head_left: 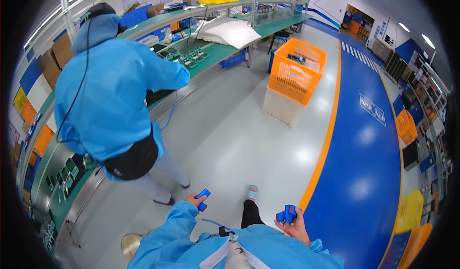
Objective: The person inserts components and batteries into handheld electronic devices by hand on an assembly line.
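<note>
My left hand [192,200] is closed round small blue blocks [204,193], held out in front of me over the grey floor. They look like two pieces, one above the other, partly hidden by my fingers. In my right hand [298,228], with the palm turned up, sits a small bunch of blue blocks with red patches [288,214]. Its fingers curl round them from below and from the right. The exact kind of these blocks is too small to make out. Both of my forearms are in light blue sleeves.
To the left, a person in a blue smock [108,92] stands at a long green workbench [215,58] holding small green-edged devices [194,57]. Ahead, an orange basket [294,77] is stacked on a white crate [281,107]. A blue walkway [357,173] with an orange border runs along the right, beside loaded shelves.
</note>
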The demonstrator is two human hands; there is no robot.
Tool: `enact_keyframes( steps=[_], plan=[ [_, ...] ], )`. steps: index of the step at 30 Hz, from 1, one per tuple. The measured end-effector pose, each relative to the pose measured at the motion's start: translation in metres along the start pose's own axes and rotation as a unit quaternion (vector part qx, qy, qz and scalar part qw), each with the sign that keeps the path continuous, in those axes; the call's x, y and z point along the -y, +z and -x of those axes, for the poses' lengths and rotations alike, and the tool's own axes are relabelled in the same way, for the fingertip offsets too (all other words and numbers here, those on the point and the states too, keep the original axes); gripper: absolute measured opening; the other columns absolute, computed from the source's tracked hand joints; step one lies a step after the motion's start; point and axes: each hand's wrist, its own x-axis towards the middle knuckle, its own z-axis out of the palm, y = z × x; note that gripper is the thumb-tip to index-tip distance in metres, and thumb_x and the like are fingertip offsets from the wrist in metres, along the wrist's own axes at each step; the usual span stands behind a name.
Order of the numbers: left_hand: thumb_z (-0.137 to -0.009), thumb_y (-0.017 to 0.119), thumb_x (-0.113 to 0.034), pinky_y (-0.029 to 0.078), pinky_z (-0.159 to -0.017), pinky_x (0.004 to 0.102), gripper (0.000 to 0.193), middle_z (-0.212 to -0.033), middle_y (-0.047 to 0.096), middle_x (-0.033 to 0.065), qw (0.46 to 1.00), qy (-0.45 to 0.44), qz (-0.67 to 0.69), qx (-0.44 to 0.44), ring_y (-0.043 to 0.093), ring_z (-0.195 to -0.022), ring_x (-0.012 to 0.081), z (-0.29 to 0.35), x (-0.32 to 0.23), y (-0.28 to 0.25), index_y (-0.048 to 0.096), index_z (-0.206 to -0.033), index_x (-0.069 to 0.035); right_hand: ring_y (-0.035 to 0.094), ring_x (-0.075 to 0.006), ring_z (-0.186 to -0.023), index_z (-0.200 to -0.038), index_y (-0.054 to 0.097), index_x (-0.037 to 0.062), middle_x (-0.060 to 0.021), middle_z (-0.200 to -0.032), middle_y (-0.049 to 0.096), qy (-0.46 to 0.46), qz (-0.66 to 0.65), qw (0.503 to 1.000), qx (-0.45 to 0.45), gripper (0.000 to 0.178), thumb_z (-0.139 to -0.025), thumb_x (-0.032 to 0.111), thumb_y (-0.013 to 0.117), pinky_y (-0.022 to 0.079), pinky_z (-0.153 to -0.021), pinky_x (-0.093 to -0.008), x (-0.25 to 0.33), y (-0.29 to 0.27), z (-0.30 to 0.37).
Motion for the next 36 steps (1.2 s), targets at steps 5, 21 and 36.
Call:
enact_keyframes(
  steps=[5,21,36],
  plan=[
    [-0.068,0.068,-0.043,0.047,-0.06,0.0314,0.052,-0.077,0.06,0.0123,0.99,0.0,0.143,-0.011,0.058,-0.065,0.0207,-0.087,-0.11,0.001,0.06,-0.092,0.002,0.053,-0.0317,-0.09,-0.096,0.052,0.0133,-0.0082,-0.094,0.054,0.056,0.075,0.995,0.037,0.037,-0.073,0.04,0.061,0.038,-0.084,-0.0578,0.089,0.091,-0.154],
    [-0.074,0.065,-0.04,0.043,-0.047,0.0264,0.045,-0.073,0.055,0.0076,0.903,0.017,0.428,-0.028,0.054,-0.056,0.0143,-0.378,-0.377,-0.09,0.055,-0.094,-0.001,0.051,-0.0303,-0.094,-0.104,0.051,0.0129,-0.0092,-0.099,0.054,0.22,0.214,0.929,0.205,0.039,-0.074,0.035,0.062,0.037,-0.088,-0.055,0.133,0.565,-0.484],
    [-0.079,0.06,-0.035,0.04,-0.043,0.0231,0.039,-0.078,0.054,0.0028,0.831,0.013,0.535,-0.15,0.053,-0.062,0.0089,-0.611,-0.574,-0.265,0.051,-0.102,-0.005,0.053,-0.0227,-0.079,-0.101,0.05,0.0171,-0.0032,-0.09,0.055,0.144,0.482,0.844,0.187,0.043,-0.071,0.043,0.065,0.045,-0.069,-0.0467,0.164,0.863,-0.837]
  ],
)
